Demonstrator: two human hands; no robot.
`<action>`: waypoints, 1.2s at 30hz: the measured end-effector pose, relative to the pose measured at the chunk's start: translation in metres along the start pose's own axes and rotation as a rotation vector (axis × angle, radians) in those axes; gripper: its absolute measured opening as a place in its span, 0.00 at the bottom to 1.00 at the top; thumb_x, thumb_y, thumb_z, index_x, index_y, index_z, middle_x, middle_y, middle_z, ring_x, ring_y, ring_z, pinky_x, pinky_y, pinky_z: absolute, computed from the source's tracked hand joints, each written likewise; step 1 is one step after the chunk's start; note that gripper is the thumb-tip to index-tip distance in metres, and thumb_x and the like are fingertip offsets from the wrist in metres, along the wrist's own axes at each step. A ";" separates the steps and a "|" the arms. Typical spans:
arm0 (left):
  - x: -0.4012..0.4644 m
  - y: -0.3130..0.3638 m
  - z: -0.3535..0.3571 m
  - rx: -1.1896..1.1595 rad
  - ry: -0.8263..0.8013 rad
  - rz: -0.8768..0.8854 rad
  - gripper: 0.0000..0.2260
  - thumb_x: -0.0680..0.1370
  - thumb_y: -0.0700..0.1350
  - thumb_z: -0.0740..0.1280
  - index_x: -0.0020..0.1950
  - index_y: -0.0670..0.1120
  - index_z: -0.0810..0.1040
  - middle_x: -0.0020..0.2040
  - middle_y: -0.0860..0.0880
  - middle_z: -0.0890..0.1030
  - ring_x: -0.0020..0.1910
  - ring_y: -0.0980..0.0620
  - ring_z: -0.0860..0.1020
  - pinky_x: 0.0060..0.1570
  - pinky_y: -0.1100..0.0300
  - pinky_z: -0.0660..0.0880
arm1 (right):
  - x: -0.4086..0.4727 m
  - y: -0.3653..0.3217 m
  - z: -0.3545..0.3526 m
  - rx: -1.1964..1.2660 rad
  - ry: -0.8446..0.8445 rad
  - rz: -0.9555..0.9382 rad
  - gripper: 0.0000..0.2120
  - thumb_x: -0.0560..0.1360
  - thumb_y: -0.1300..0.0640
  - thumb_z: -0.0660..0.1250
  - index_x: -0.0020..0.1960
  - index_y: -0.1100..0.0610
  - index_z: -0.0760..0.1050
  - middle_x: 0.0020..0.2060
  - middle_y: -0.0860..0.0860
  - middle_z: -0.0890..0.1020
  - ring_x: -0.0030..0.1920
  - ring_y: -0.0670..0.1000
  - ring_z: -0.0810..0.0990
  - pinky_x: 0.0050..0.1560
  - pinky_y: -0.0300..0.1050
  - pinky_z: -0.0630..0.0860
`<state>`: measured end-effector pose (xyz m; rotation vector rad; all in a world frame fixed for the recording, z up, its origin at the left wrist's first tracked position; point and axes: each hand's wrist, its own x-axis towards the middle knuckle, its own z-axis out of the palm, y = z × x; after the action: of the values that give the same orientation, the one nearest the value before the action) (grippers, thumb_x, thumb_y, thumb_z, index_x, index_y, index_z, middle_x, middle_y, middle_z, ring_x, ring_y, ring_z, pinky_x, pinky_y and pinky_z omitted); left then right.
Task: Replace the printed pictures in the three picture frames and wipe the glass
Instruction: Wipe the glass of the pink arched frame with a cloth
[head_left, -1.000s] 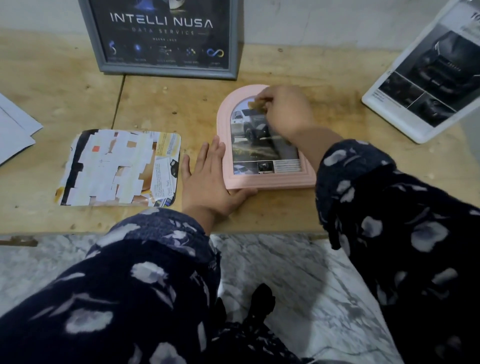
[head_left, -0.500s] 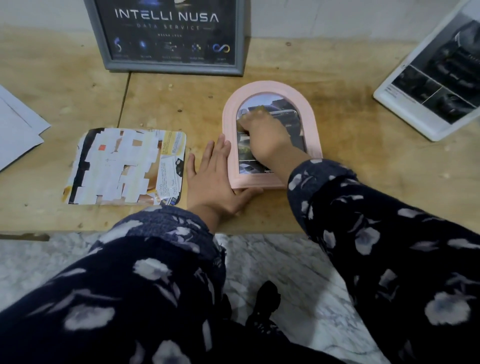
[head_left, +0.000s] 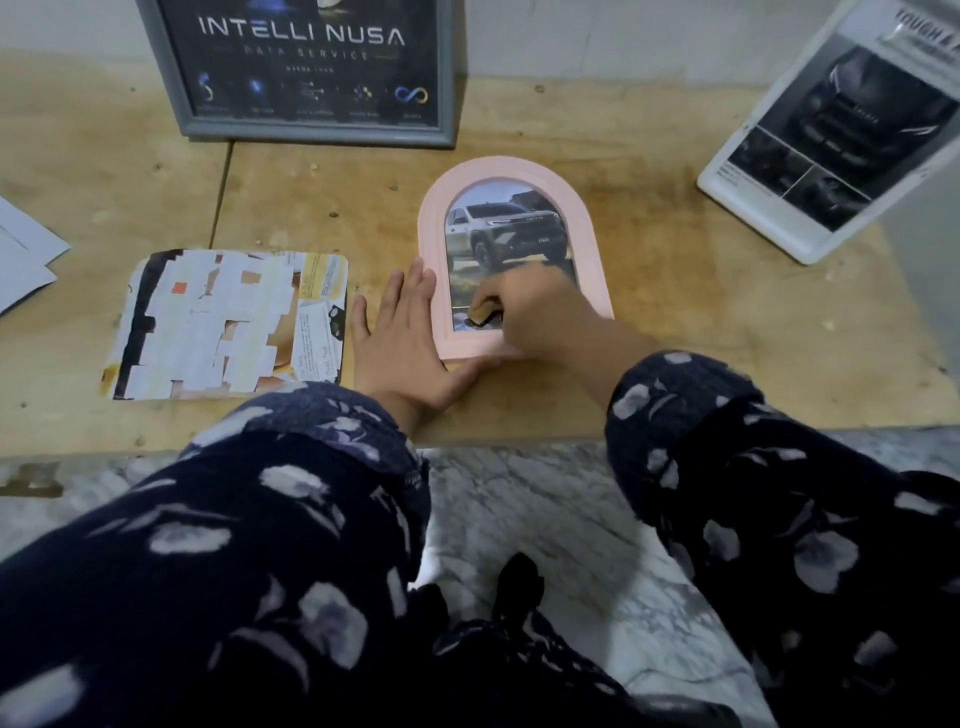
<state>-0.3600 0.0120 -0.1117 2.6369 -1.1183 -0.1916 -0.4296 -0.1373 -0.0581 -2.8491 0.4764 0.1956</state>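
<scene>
On worn wooden surface (head_left: 649, 312): pink arched plastic frame (head_left: 589, 228), truck print in, mid-wipe. Left hand (head_left: 400, 332) flat, steadying. Right hand (head_left: 540, 306) pinching small tan cloth (head_left: 480, 314). Seemingly 1 of 3 near finished.

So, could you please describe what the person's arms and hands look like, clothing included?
Both arms wear long, loose sleeves of dark navy fabric printed with pale grey-white leaf or petal shapes, ending at the wrists. The left hand and right hand are bare: no gloves, and no rings or watch that I can see.
</scene>
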 end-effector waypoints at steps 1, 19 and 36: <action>0.001 -0.001 0.000 0.003 -0.001 0.003 0.49 0.68 0.78 0.54 0.79 0.48 0.49 0.80 0.53 0.47 0.78 0.52 0.47 0.74 0.42 0.43 | 0.006 0.003 -0.012 0.042 -0.035 0.057 0.17 0.75 0.66 0.60 0.58 0.53 0.79 0.56 0.50 0.81 0.58 0.52 0.77 0.59 0.42 0.71; 0.001 -0.003 -0.001 0.018 -0.018 -0.007 0.50 0.67 0.79 0.53 0.79 0.49 0.48 0.80 0.54 0.45 0.78 0.54 0.44 0.74 0.43 0.42 | 0.057 0.038 -0.013 0.034 0.060 0.187 0.14 0.74 0.67 0.58 0.55 0.56 0.74 0.59 0.58 0.77 0.58 0.59 0.76 0.54 0.48 0.70; 0.001 -0.001 0.002 0.002 0.005 -0.009 0.49 0.67 0.78 0.52 0.79 0.49 0.50 0.80 0.53 0.49 0.78 0.53 0.47 0.74 0.41 0.43 | -0.023 0.024 -0.009 -0.061 0.025 0.189 0.21 0.77 0.65 0.58 0.67 0.51 0.74 0.60 0.54 0.79 0.59 0.57 0.75 0.56 0.45 0.70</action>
<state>-0.3587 0.0114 -0.1141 2.6428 -1.1058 -0.1854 -0.4584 -0.1548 -0.0509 -2.8673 0.7586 0.2120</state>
